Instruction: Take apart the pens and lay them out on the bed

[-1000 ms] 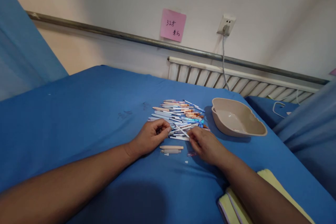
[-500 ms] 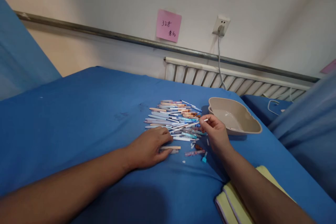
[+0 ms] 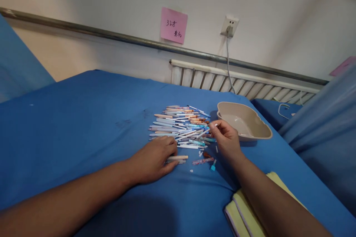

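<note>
Pens and pen parts lie in a loose pile (image 3: 167, 123) on the blue sheet, with white refills and orange, grey and teal barrels among them. My left hand (image 3: 155, 159) rests at the near left of the pile, thumb and fingers closed round a couple of pen barrels (image 3: 182, 157), one of them beige. At the pile's right side, my right hand (image 3: 226, 139) pinches a thin white pen refill (image 3: 205, 132) between thumb and fingertips. Near it lie a pink patterned barrel (image 3: 203, 161), a small teal piece (image 3: 213, 166) and some tiny white bits (image 3: 200, 153).
A beige basin (image 3: 257, 127) stands just right of the pile, small bits inside it. The folded yellow towel (image 3: 244, 211) lies under my right forearm. Behind the blue-covered bed (image 3: 97, 103) are a radiator (image 3: 205, 77), a metal rail and a plugged-in cord. Blue curtains hang at both sides.
The whole view has shifted slightly, so everything sits a little further left. Both hands keep nearly the same grip and place relative to the pile.
</note>
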